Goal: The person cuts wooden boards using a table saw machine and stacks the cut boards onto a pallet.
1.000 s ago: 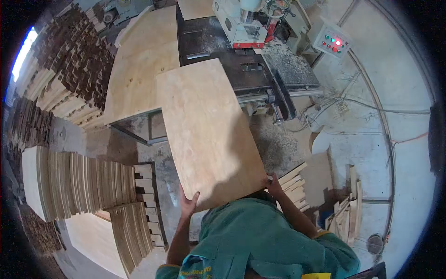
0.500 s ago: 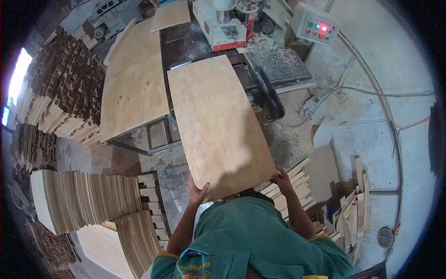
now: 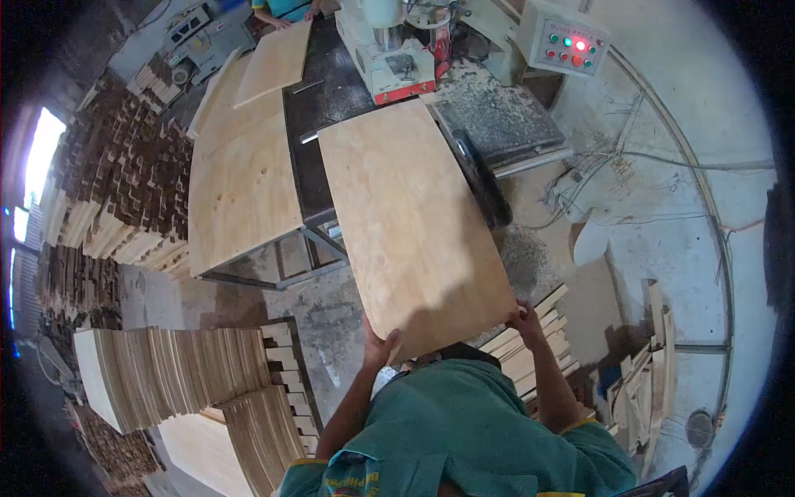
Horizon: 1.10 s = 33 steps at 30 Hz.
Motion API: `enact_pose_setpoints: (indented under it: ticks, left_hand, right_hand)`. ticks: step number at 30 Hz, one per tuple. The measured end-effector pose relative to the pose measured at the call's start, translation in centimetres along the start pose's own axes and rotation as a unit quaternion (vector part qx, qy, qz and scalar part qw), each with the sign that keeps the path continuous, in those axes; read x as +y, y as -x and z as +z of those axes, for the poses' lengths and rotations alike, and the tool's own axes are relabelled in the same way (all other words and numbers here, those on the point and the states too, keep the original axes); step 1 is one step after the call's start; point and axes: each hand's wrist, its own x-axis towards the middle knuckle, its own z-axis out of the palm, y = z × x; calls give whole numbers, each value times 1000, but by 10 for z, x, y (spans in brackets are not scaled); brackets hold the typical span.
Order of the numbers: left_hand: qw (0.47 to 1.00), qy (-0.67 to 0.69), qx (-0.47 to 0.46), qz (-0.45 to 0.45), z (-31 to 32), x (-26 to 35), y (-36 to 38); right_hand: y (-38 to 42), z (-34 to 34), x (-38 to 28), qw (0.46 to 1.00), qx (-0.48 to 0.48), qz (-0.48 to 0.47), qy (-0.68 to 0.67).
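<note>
A large rectangular plywood panel [image 3: 414, 224] stretches from my body toward the machine [image 3: 393, 62]. My left hand [image 3: 379, 345] grips its near left corner, with the thumb on top and the fingers hidden below. At the near right corner my right hand [image 3: 525, 321] is closed on the edge. The panel's far end lies by the machine's red-edged base, over the dark machine table [image 3: 319, 178]. A shadow covers its lower right part.
Another plywood sheet [image 3: 240, 186] lies on a metal-framed table to the left. A co-worker [image 3: 286, 12] holds a smaller panel [image 3: 277, 62] at the back. Stacked boards [image 3: 182, 364] stand low left, timber piles [image 3: 124, 166] behind. A lit control box [image 3: 571, 45] is at upper right.
The co-worker's panel has shifted left and nearer over the side table, and the co-worker's hands now show. My view has moved slightly; both my hands keep their hold on the plywood panel.
</note>
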Motion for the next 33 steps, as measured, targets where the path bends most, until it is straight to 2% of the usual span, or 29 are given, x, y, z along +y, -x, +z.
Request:
enact_pose_setpoints:
  ticks: [1, 3, 5, 9, 11, 13, 14, 15, 16, 17, 18, 19, 20, 21, 23, 25, 27, 29, 31, 33]
  left_hand:
    - [1000, -5, -3, 0, 1, -4, -3]
    - [977, -206, 12, 57, 2, -14, -10]
    - [984, -166, 21, 57, 0, -40, -12]
    - [970, -238, -11, 55, 0, -38, -8]
    - [964, -259, -21, 53, -11, -58, -1]
    - [917, -385, -79, 69, -31, -102, -2]
    - [896, -426, -98, 76, -36, -112, -3]
    - [933, -348, -88, 14, -37, -115, -3]
    - [948, -308, -83, -17, -33, -109, -4]
    - [959, -267, -76, -48, -29, -103, -6]
    - [959, -275, -59, -26, -15, -71, -6]
    - [959, -279, -50, -15, -11, -61, -9]
    - [958, -283, -41, -4, -9, -53, -11]
    - [945, -321, -55, 33, -14, -56, -16]
    - [928, -358, -69, 72, -20, -63, -22]
    - [949, -312, -34, 28, -5, -21, -25]
    - [964, -266, 0, -15, 15, 34, -30]
    - [969, -245, 15, -35, 17, 44, -44]
    - [968, -244, 35, -38, 18, 50, -63]
    - [976, -215, 20, -26, 21, 65, -85]
  right_hand:
    - [-1, 1, -5, 1000, 1, 1, 0]
    - [-3, -1, -10, 1000, 13, 4, 11]
    - [-7, -10, -5, 1000, -8, -7, 10]
    - [-9, -11, -13, 999, 20, 2, 42]
    - [-7, -12, -10, 999, 39, 28, 25]
    - [-4, -9, -10, 997, 57, 54, 8]
    - [-3, -6, -12, 991, 78, 101, 36]
    - [-1, -4, -14, 982, 98, 148, 63]
    - [2, -2, -15, 982, 98, 149, 61]
    - [6, -2, -16, 984, 51, 160, 55]
    - [8, -1, -17, 984, 3, 171, 49]
    - [8, 0, -17, 984, 3, 172, 48]
    - [8, 2, -18, 979, -41, 197, 33]
    - [8, 6, -21, 971, -84, 221, 18]
    - [2, 15, -30, 967, -93, 237, 25]
    - [-5, 19, -30, 971, -139, 194, -5]
    - [-15, 27, -36, 971, -118, 206, 2]
    - [-27, 32, -33, 971, -97, 217, 6]
    - [-44, 37, -23, 986, -66, 156, 10]
    - [-62, 44, -22, 986, -54, 159, -19]
